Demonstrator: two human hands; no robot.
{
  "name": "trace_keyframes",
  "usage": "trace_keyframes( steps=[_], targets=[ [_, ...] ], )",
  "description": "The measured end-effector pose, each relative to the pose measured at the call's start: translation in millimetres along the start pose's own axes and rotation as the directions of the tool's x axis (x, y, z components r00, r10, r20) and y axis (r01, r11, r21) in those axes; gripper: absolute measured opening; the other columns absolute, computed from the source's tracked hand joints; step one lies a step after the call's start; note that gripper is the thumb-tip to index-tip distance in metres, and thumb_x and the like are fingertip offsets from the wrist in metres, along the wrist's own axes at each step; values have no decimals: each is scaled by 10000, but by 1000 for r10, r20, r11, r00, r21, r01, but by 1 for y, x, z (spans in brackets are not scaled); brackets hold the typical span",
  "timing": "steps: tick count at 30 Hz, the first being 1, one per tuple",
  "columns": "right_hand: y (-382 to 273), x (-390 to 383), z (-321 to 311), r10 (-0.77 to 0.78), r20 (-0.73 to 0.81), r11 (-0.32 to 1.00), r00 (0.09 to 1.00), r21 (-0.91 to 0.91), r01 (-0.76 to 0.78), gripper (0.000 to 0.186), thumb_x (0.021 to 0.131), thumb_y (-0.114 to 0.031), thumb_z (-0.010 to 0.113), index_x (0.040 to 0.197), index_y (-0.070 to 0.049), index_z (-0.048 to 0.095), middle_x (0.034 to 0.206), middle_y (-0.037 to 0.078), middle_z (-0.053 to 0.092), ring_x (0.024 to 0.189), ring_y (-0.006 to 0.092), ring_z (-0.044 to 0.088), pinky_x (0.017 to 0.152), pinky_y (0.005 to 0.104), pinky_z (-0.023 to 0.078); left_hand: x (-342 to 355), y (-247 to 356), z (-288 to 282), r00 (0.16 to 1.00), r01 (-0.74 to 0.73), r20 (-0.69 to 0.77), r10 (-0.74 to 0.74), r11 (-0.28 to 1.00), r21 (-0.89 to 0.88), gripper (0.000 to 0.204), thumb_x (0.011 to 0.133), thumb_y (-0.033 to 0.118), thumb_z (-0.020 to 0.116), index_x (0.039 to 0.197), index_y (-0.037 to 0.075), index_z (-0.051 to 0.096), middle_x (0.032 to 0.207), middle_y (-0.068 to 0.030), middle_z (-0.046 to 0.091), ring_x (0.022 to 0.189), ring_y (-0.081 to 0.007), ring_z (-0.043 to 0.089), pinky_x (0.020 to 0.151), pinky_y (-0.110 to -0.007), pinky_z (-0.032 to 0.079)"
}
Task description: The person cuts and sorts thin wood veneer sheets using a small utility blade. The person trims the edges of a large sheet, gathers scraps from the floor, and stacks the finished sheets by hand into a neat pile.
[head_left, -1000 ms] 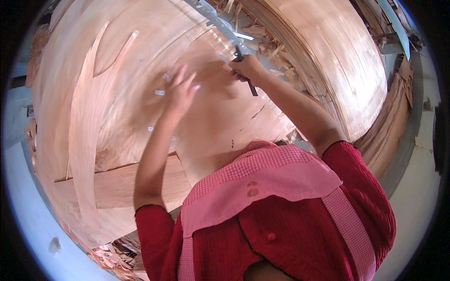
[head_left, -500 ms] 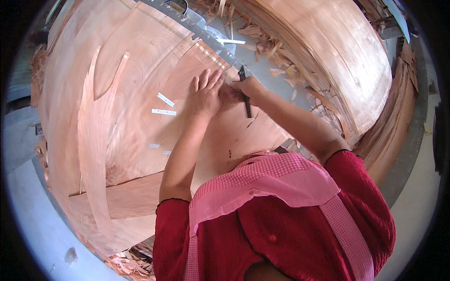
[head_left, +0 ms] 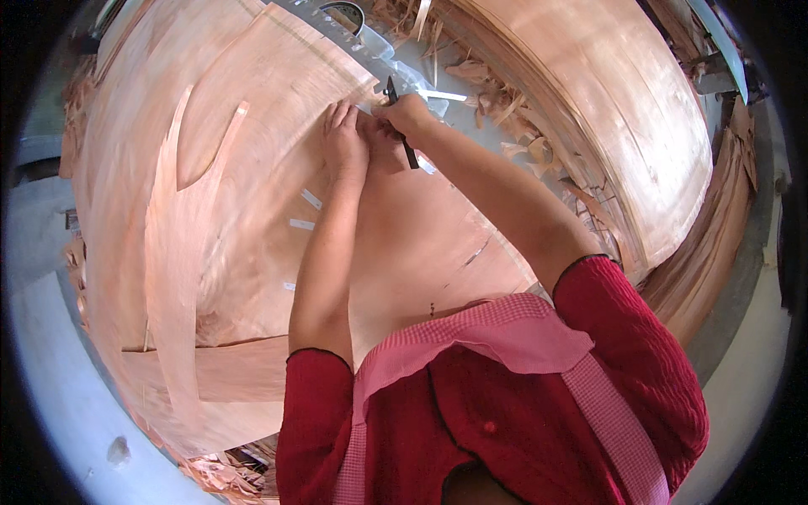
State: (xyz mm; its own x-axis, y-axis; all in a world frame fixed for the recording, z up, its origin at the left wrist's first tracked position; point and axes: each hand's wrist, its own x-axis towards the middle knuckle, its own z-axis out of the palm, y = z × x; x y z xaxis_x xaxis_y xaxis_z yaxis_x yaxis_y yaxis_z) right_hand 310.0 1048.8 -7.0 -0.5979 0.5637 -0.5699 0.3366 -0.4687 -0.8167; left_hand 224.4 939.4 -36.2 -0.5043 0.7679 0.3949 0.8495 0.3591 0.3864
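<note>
A large reddish-brown wood veneer sheet (head_left: 404, 236) lies spread in front of me. My left hand (head_left: 347, 147) rests flat on it near the far edge, fingers stretched forward. Close beside it on the right, my right hand (head_left: 408, 115) grips a thin black knife-like tool (head_left: 412, 157). One end of the tool sticks up past the fist and the other points back toward me over the sheet. Whether its edge touches the veneer is hidden by the fist. Short white tape strips (head_left: 301, 224) stick to the sheet left of my left forearm.
A forked loose veneer strip (head_left: 172, 252) lies on the left. Beyond the sheet's edge runs a grey surface with wood scraps (head_left: 505, 105), a white strip (head_left: 442, 95) and a round dark-rimmed object (head_left: 343, 15). A tall veneer stack (head_left: 606, 101) stands at the far right.
Both hands have moved left and farther away along the sheet's edge, the right one carrying the black tool. My left hand's fingers are closer together than before.
</note>
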Motion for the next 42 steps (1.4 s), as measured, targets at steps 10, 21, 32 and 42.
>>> trace_keyframes(
  steps=[10, 21, 32, 42],
  targets=[
    [-22, -1, 7, -193, 38, 390, 980, -914, 112, 287, 661, -244, 642, 815, -2, 644, 854, 159, 635, 826, 283, 617, 704, 357, 490, -5, 11, -16, 960, -279, 91, 264, 925, 258, 265, 767, 131, 461, 991, 87, 597, 1069, -44, 548, 1024, -249, 476, 871, -391, 385],
    [34, -112, 4, -118, 196, 811, 973, -546, 209, 263, 799, -182, 547, 964, 21, 518, 716, 169, 619, 577, 263, 600, 507, 345, 467, -141, 46, -89, 986, -133, 120, 116, 981, 140, 242, 763, 91, 559, 986, 0, 583, 1102, -123, 545, 1135, -315, 416, 949, -442, 316],
    [46, -146, -73, -98, 115, 767, 988, -624, 149, 188, 787, -192, 576, 791, -5, 558, 558, 61, 554, 409, 97, 469, 364, 230, 355, -210, -238, -214, 882, 458, -206, -424, 663, 592, 571, 782, 335, 541, 1274, 109, 356, 1337, -117, 326, 1252, -333, 227, 999, -533, 157],
    [71, -199, -173, 28, -173, 933, 985, -348, -88, 155, 819, -145, 565, 852, 6, 571, 549, 69, 541, 360, 81, 387, 334, 222, 261, -178, -244, -245, 955, 264, -172, -242, 425, 866, 90, 800, 188, 510, 771, 112, 549, 642, -52, 604, 610, -238, 592, 625, -361, 464]
  ],
)
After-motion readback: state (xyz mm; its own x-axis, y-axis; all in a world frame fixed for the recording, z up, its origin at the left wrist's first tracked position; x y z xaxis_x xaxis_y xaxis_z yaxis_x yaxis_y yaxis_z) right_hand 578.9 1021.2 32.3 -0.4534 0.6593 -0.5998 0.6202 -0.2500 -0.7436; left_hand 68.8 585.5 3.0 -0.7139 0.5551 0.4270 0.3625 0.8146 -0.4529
